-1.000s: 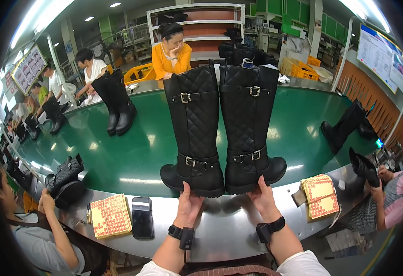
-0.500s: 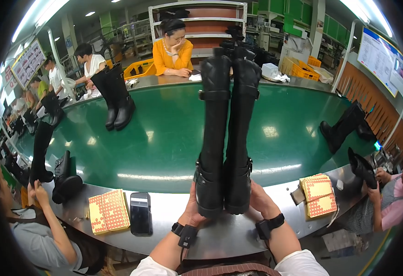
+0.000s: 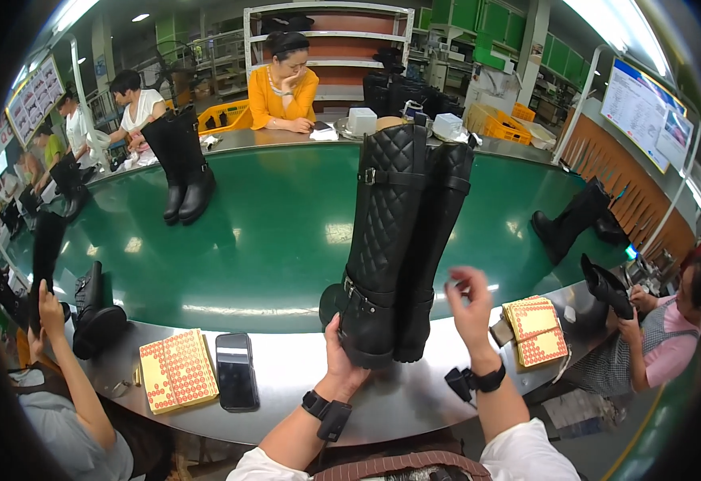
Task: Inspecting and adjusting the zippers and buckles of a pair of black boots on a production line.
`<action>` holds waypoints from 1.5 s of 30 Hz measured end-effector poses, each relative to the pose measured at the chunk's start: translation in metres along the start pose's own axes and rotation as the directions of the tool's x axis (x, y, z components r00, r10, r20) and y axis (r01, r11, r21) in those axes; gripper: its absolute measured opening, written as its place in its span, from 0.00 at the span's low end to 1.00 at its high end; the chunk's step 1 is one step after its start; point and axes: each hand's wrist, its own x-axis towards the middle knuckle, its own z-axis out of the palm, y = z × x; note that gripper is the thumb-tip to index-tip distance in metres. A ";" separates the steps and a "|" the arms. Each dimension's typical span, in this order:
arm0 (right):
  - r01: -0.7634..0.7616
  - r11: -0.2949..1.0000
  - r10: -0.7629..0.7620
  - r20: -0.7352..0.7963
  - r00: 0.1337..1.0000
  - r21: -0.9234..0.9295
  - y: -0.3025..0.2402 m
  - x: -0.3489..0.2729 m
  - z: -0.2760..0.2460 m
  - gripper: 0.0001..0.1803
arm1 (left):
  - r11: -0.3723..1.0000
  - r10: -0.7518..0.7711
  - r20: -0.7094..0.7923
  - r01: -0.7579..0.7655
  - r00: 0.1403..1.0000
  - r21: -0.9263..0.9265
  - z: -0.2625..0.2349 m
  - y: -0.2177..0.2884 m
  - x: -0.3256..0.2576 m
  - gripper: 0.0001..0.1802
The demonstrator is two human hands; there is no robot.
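A pair of tall black boots stands upright before me at the steel edge of the table. The left boot (image 3: 386,216), with a quilted shaft and buckled straps, is turned so its toe points left; my left hand (image 3: 342,362) grips it low at the foot. Close beside it, partly behind, is the right boot (image 3: 431,248). To the right of the pair my right hand (image 3: 471,309) is raised off the boots, its fingers loosely bent and apart, holding nothing I can see.
A phone (image 3: 237,371) and a bundle of yellow sticker sheets (image 3: 178,370) lie left of me; another sticker bundle (image 3: 535,330) lies right. More black boots (image 3: 186,172) stand on the green tabletop (image 3: 278,232). Co-workers handle boots at both sides; a person in orange (image 3: 282,88) sits opposite.
The boots have turned, so the left one's quilted side and toe show. My right hand has let go and moved up and right; my left hand keeps its hold. The view has shifted slightly.
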 end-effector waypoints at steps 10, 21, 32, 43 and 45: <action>0.249 0.671 -0.277 0.075 0.958 -0.698 -0.113 0.081 0.046 0.25 | 0.997 -0.014 -0.034 0.016 0.999 0.077 -0.005 -0.009 0.002 0.40; 0.142 0.882 -0.192 -0.066 0.979 -0.449 -0.106 0.086 0.055 0.26 | 0.995 0.085 -0.074 -0.081 0.994 0.055 -0.008 -0.012 0.000 0.37; 0.005 0.945 -0.070 0.187 0.980 0.328 -0.097 0.091 0.036 0.14 | 0.995 0.103 -0.070 -0.104 0.992 -0.012 -0.006 -0.001 0.002 0.33; -0.405 0.888 0.176 0.651 0.738 0.219 0.023 -0.033 0.048 0.32 | 0.999 0.033 -0.139 -0.037 0.990 -0.021 -0.001 0.029 -0.004 0.31; -0.338 0.892 0.064 0.656 0.752 0.300 0.018 -0.030 0.051 0.31 | 0.997 -0.005 -0.043 0.002 0.999 -0.074 -0.002 0.036 -0.002 0.32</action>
